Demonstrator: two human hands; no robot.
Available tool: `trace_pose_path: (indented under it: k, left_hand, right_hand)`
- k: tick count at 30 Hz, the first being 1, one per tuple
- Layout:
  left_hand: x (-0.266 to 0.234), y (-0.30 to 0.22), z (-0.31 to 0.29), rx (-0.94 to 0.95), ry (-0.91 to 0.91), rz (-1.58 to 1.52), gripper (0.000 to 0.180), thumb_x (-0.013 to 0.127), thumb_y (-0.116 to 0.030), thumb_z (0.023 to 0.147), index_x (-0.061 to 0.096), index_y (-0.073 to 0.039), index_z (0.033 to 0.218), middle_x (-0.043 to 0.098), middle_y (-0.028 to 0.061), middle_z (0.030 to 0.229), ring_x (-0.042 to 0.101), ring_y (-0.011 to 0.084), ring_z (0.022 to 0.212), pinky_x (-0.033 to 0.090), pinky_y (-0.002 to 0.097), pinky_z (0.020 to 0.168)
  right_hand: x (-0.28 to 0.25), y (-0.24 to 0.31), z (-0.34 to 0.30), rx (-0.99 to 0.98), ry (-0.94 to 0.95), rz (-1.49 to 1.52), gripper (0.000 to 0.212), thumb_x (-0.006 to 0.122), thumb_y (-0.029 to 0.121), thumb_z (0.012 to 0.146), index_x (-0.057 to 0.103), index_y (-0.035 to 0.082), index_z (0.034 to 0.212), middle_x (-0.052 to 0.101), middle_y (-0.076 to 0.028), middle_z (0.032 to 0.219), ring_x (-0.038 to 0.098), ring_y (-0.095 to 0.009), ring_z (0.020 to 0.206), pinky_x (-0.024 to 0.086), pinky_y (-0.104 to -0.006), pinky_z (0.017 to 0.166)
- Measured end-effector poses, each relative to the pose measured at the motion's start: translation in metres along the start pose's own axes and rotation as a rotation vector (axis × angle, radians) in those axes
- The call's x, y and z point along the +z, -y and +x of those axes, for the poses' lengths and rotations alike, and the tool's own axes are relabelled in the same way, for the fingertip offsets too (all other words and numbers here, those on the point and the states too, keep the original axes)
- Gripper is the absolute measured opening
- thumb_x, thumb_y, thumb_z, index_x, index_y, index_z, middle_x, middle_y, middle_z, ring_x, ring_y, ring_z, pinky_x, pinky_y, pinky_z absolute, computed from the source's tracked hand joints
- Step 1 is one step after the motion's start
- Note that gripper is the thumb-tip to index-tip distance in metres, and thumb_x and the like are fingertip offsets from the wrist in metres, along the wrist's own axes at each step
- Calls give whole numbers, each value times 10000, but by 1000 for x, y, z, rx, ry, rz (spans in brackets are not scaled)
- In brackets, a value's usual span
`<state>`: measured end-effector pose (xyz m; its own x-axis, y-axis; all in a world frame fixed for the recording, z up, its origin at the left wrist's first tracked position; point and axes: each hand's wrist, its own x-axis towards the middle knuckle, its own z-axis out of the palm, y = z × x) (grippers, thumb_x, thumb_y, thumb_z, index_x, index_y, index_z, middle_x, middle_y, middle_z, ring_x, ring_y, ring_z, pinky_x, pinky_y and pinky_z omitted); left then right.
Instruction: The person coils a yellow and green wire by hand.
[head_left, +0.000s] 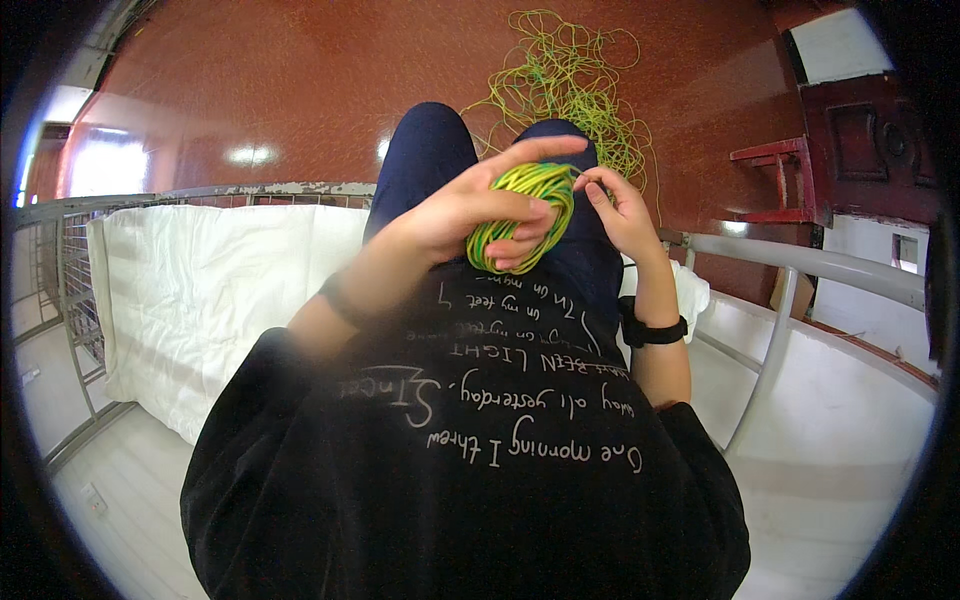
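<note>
My left hand [468, 205] is closed round a coil of thin yellow-and-green wire [548, 187]. Its index finger stretches out over the top of the coil, while the other fingers wrap its front. Just right of the coil, my right hand [625, 212] pinches with thumb and fingertips at what looks like a strand of the same wire. Both hands are above my lap, over dark blue trousers [425, 150]. Beyond my knees, a loose tangle of this wire [570, 75] lies spread on the floor, with strands trailing toward my legs.
I sit on a metal-framed bed, with a white quilt [240, 250] at my left. A grey metal rail [830, 268] runs along the right. Farther right, a red wooden stool [785, 180] stands near a dark carved wooden panel [880, 150]. The floor [330, 80] is glossy reddish brown.
</note>
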<state>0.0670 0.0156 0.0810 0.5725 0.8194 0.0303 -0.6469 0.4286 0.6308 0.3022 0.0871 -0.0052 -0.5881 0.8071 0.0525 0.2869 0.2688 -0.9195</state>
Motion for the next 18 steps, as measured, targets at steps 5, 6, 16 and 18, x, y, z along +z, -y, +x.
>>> trace_pose_path:
  k: [5, 6, 16, 18]
  left_hand:
    - [18, -33, -9, 187, 47, -30, 654, 532, -135, 874, 201, -53, 1433, 394, 28, 615, 407, 69, 426, 362, 202, 390]
    - [24, -44, -13, 266, 70, -21, 647, 536, -150, 872, 213, -46, 1423, 394, 23, 616, 410, 63, 424, 362, 197, 382]
    - [7, -119, -52, 703, 200, -273, 377, 459, -146, 909, 414, 131, 1161, 433, 12, 737, 452, 60, 512, 409, 215, 529]
    - [-2, -123, -61, 740, 171, -597, 422, 486, -110, 885, 385, 144, 1206, 437, 23, 740, 464, 85, 561, 407, 216, 570]
  right_hand:
    - [-4, -5, 9, 110, 19, -136, 213, 505, 225, 953, 558, 19, 960, 579, -57, 928, 546, -157, 906, 417, -276, 849]
    - [-4, -7, 13, 120, 38, -206, 224, 504, 233, 950, 554, 15, 969, 585, -73, 907, 555, -167, 893, 423, -279, 844]
    - [-41, -26, 36, 125, 24, -254, 157, 495, 145, 921, 539, 1, 878, 587, -74, 785, 556, -190, 746, 448, -299, 719]
    - [-64, -15, 49, 82, -60, -326, 127, 499, 114, 909, 547, -2, 886, 604, -81, 813, 562, -188, 765, 450, -300, 724]
